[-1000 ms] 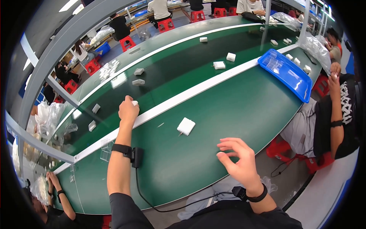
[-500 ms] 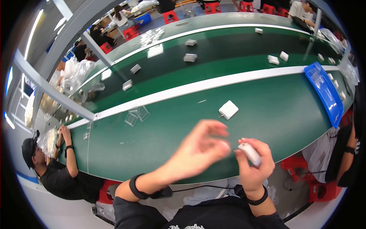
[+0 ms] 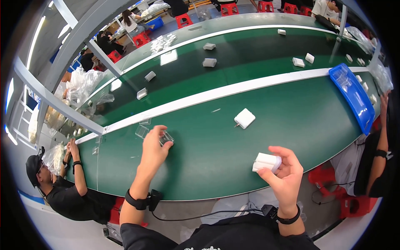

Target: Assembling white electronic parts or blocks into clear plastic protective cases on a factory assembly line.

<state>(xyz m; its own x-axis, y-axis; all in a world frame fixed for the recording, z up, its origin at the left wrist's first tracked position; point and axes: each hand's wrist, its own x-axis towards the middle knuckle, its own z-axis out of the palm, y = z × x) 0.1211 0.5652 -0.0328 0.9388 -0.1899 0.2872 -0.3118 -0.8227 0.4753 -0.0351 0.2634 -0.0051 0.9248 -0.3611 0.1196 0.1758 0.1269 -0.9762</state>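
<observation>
Green bench (image 3: 208, 166); two hands, one white charger (image 3: 266, 162) each... one clear cap (image 3: 166, 137).

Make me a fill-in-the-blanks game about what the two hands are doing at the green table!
1. The right hand holds a small ____ plastic block.
2. The left hand touches a small clear plastic piece on the ____ table.
3. The long plastic tray at the table's right end is ____.

Missing words: white; green; blue.
</observation>
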